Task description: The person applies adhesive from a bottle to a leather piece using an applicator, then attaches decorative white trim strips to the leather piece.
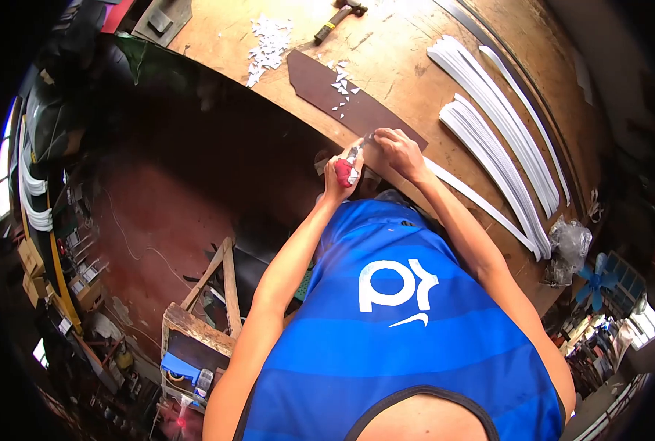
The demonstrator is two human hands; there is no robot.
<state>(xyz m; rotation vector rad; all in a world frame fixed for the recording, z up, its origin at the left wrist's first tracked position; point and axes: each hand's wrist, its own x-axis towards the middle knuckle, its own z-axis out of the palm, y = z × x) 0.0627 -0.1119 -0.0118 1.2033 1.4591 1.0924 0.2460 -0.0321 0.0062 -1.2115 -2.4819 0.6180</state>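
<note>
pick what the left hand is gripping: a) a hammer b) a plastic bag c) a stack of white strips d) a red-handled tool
d, the left hand is closed around a red-handled tool at the edge of the dark strip, while the hammer lies untouched at the far side of the table.

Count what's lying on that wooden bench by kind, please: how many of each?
Hammer: 1
Brown strip: 1
Stacks of white strips: 2
Piles of white scraps: 2
Plastic bag: 1
Total: 7
The single strips within each stack are too many to count.
</note>
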